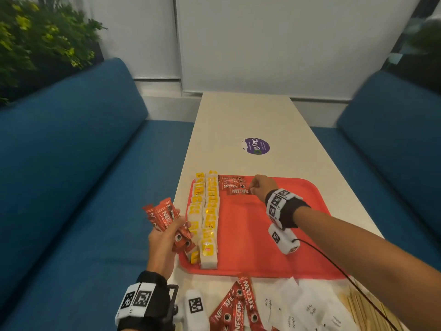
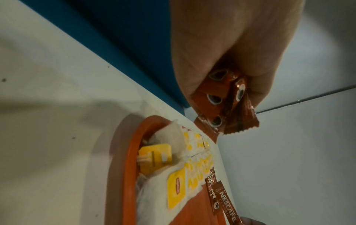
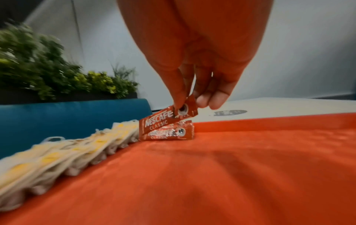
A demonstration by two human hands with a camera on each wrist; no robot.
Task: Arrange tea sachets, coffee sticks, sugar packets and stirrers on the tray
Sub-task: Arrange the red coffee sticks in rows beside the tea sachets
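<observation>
Red coffee stick (image 3: 165, 120) tilted, tray's (image 1: 274, 235) far-left

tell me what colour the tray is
The tray is red-orange, a plain single colour; the head view shows it best.

Head cam overhead; wrist cams close.

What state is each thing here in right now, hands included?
Right hand: pinching one coffee stick, tilted above those already laid.
Left hand: gripping a bunch of coffee sticks.
Tea sachets: lined in rows along the tray's left side.
Tray: flat on the table.
Sugar packets: loose, off the tray.
</observation>
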